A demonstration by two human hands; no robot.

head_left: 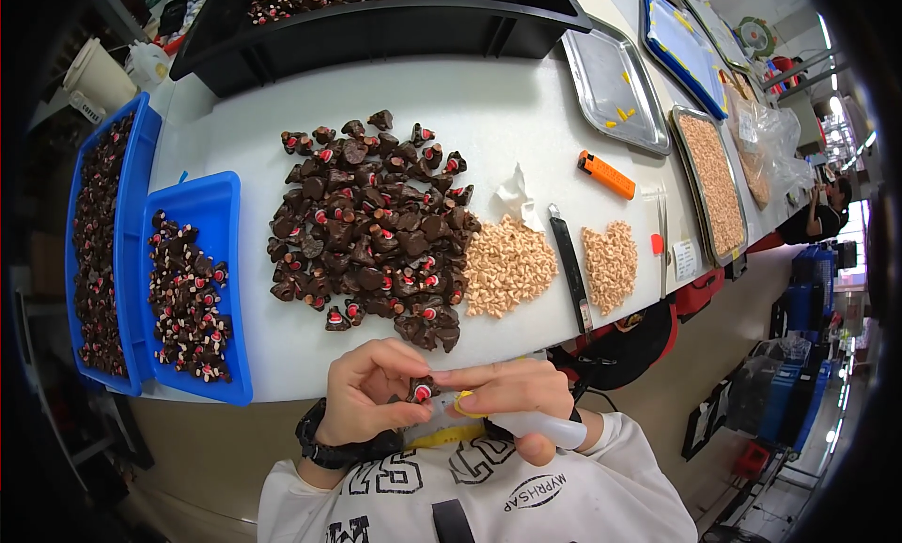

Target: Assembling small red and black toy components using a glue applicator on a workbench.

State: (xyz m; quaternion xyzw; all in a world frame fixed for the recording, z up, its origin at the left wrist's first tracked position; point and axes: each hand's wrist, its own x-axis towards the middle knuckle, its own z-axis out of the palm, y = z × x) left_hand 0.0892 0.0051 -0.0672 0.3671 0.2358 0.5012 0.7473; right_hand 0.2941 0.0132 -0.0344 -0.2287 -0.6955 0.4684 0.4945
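Observation:
My left hand pinches a small dark brown figurine with a red and white detail between thumb and fingers, just beyond the table's near edge. Close on its right, my right hand is closed around a translucent white squeeze bottle. A yellow piece shows by the right fingertips; whether it belongs to the bottle, I cannot tell. A large heap of similar brown figurines lies ahead of my hands. Touching its right side is a pile of small beige pieces.
Left stand two blue trays of brown pieces; a black bin is at the back. To the right lie a slim black tool, a smaller beige pile, an orange tool, tweezers and metal trays. Another person is far right.

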